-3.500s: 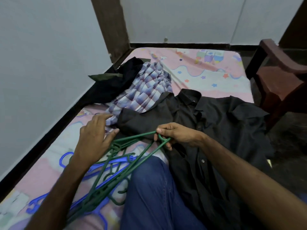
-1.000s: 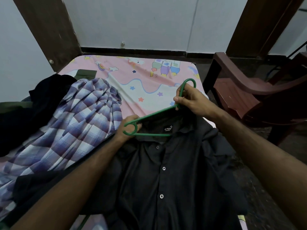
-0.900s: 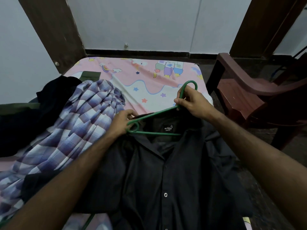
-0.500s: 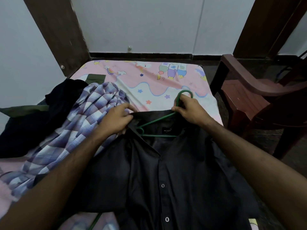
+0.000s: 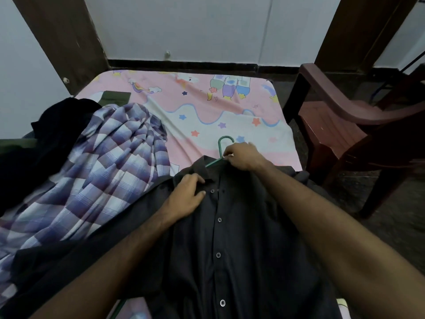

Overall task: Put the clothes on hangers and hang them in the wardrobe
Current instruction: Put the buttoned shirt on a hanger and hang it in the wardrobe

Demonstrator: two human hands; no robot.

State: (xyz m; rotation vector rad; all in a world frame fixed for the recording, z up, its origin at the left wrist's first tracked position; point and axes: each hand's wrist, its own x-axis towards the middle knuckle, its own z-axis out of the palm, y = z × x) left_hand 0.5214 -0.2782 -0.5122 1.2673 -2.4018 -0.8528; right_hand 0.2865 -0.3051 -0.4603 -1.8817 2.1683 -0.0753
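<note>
The right hand point(image 5: 245, 156) pinches the neck of a green hanger point(image 5: 221, 151) between thumb and curled fingers, just below its hook, which curves up over the bedsheet beyond the collar. Only the hook and a short length of one green arm show; the rest of the hanger lies hidden inside the collar of the dark shirt point(image 5: 230, 238). The left hand point(image 5: 187, 196) rests on the shirt's left chest just beside the collar, fingers lying mostly straight on the cloth with the thumb out toward the button placket; whether it nips any fabric cannot be told. Both forearms reach in from the bottom of the view and cross over the shirt's body.

The dark shirt lies face up on the bed point(image 5: 207, 116), buttoned down the front, collar pointing away from the person, its lower part running out of view at the bottom. Touching its left shoulder is a crumpled purple-and-white checked shirt point(image 5: 103, 171), heaped across the left of the bed. Beyond that lies a black garment point(image 5: 57, 125), with an olive-green piece of cloth point(image 5: 116, 97) at its far edge. The bed carries a pink sheet printed with stars and cartoon figures. To the right of the bed stands a dark red plastic chair point(image 5: 345, 125) on the floor.
</note>
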